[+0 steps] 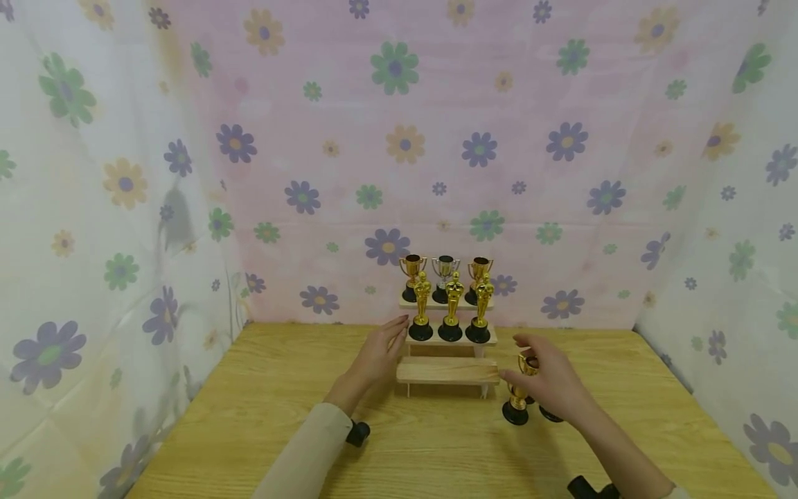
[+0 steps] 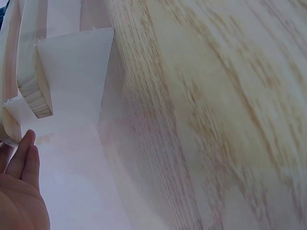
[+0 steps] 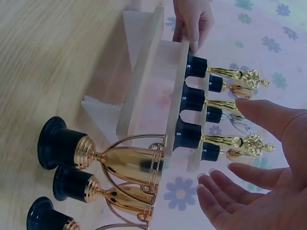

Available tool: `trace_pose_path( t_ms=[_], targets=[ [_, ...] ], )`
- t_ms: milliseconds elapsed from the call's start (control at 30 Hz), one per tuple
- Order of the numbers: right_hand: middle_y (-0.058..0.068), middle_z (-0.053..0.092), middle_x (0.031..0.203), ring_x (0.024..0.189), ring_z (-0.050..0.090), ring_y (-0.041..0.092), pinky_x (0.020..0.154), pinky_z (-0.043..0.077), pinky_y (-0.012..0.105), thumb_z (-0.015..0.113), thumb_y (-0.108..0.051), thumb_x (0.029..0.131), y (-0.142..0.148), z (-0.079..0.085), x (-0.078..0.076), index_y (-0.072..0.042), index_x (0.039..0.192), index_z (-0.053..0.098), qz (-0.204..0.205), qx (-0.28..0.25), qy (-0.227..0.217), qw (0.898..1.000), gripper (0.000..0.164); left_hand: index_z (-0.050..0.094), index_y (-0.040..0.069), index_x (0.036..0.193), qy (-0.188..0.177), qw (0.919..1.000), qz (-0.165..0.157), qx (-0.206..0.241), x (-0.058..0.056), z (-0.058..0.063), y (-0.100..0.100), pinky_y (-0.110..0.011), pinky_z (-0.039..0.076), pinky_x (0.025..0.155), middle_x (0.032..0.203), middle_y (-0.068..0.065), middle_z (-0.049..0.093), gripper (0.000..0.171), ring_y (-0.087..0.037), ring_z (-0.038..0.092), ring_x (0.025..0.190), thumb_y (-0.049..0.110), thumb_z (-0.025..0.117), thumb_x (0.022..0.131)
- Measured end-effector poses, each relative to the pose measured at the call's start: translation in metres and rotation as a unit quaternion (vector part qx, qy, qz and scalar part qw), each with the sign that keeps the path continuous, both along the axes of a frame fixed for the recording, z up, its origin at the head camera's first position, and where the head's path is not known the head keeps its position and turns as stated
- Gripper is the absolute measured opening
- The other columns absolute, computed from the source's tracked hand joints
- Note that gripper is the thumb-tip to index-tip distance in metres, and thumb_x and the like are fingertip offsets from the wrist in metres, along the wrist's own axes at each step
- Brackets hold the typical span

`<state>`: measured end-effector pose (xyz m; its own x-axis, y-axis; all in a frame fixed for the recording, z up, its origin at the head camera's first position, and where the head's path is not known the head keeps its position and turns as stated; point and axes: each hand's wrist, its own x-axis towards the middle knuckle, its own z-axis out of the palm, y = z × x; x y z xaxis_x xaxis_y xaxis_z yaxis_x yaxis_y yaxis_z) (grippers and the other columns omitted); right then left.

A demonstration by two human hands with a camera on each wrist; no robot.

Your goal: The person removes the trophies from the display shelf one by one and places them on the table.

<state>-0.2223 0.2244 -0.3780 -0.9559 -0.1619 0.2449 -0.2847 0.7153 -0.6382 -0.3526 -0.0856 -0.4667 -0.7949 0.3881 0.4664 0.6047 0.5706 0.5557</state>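
A small three-step wooden stand (image 1: 445, 371) stands on the table. Its top step bears two gold trophy cups and a silver trophy cup (image 1: 445, 267); three gold figure statuettes (image 1: 453, 305) on black bases line the middle step. My left hand (image 1: 377, 353), fingers straight, touches the left end of the middle step. To the right of the stand, several gold trophy cups (image 3: 132, 165) stand upright on the table, partly hidden in the head view by my right hand (image 1: 551, 378). That hand is spread above and beside them, and the right wrist view shows nothing in its fingers.
The bottom step of the stand is bare wood. A wooden table (image 1: 268, 388) lies beneath everything, with flower-printed cloth (image 1: 405, 187) behind and at both sides. Black devices (image 1: 359, 434) are worn at the wrists.
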Motion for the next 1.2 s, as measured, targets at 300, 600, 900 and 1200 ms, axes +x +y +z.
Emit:
trace_pose_path(
  t_ms=[300,600,900,1200],
  targets=[
    [0.021,0.049,0.129,0.113,0.050,0.039,0.089,0.047,0.052,0.070,-0.040,0.083,-0.011,0.000,-0.024,-0.002,0.138,0.040,-0.009,0.002,-0.005,1.000,0.073,0.051,0.004,0.135,0.002,1.0000,-0.001,0.006,-0.001,0.000,0.000,-0.040,0.036,0.106,0.142,-0.012,0.044,0.039,-0.024,0.040,0.131,0.022,0.041,0.102],
    [0.023,0.046,0.133,0.117,0.047,0.041,0.089,0.046,0.053,0.069,-0.034,0.084,-0.024,0.004,-0.045,-0.003,0.142,0.035,-0.022,-0.043,-0.047,0.998,0.074,0.051,0.000,0.134,0.008,1.0000,-0.003,0.004,-0.002,-0.001,-0.001,-0.040,0.036,0.106,0.142,-0.013,0.045,0.040,-0.024,0.040,0.131,0.021,0.041,0.102],
    [0.024,0.046,0.132,0.120,0.045,0.041,0.089,0.047,0.052,0.067,-0.025,0.086,-0.034,0.010,-0.060,0.000,0.138,0.039,-0.059,-0.067,-0.087,0.992,0.064,0.052,0.001,0.134,0.005,1.0000,0.003,0.005,-0.002,-0.002,0.000,-0.039,0.036,0.106,0.141,-0.012,0.045,0.041,-0.023,0.041,0.131,0.024,0.040,0.102],
    [0.024,0.049,0.127,0.114,0.048,0.039,0.087,0.048,0.049,0.068,-0.019,0.086,-0.038,0.012,-0.078,0.003,0.131,0.048,-0.081,-0.118,-0.129,0.981,0.054,0.052,0.001,0.133,0.008,1.0000,0.003,0.003,0.000,0.000,0.001,-0.040,0.037,0.105,0.141,-0.011,0.045,0.040,-0.024,0.041,0.130,0.023,0.041,0.102]
  ],
)
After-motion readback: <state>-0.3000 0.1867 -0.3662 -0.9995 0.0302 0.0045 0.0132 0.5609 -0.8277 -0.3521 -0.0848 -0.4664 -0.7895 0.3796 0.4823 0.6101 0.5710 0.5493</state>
